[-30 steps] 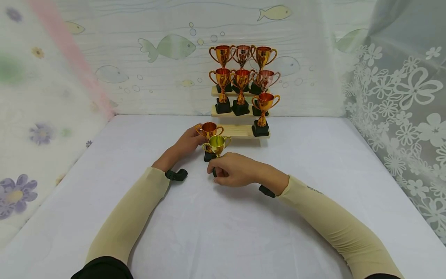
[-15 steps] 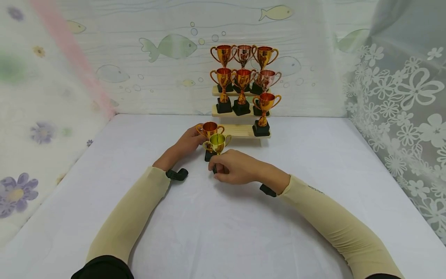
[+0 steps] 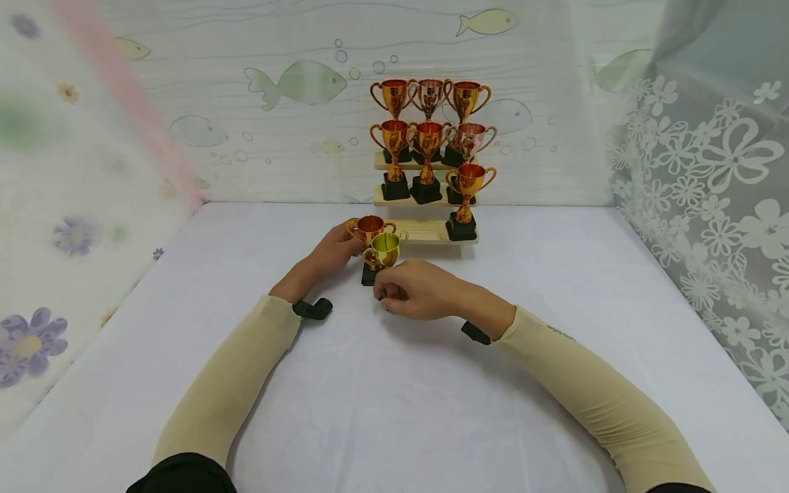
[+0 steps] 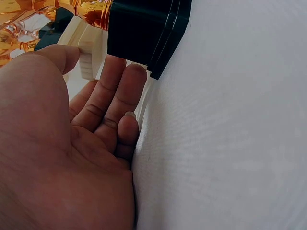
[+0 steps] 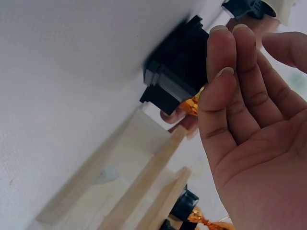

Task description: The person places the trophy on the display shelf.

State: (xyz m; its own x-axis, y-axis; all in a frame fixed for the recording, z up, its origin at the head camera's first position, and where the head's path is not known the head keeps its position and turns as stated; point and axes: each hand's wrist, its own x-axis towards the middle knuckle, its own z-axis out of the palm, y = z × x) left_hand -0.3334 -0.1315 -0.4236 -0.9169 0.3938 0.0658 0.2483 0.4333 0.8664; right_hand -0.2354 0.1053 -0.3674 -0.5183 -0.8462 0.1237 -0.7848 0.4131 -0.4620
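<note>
In the head view my right hand [image 3: 419, 291] pinches a small yellow-gold trophy cup [image 3: 385, 250] low down, its base mostly covered by the fingers. Behind that cup an orange trophy cup [image 3: 370, 226] stands upright on the table, its black base [image 4: 139, 31] large in the left wrist view. My left hand [image 3: 335, 248] is at this orange cup's left. Its fingers [image 4: 108, 88] reach nearly straight behind the base, while the thumb lies at the end of a wooden shelf plank [image 4: 91, 60]. Right-hand fingers [image 5: 244, 52] curl forward in the right wrist view, where the gold cup is hidden.
Beyond the hands rises a tiered wooden stand [image 3: 419, 233]. Its lowest plank bears an orange trophy [image 3: 464, 205] at the right end. Several orange and pink-gold trophies [image 3: 427, 154] fill the two higher tiers. A white cloth [image 3: 345, 397] covers the table.
My right hand has risen slightly and edged right, and the yellow-gold trophy cup has moved up a little with it. The left hand and the standing orange cup have stayed in place.
</note>
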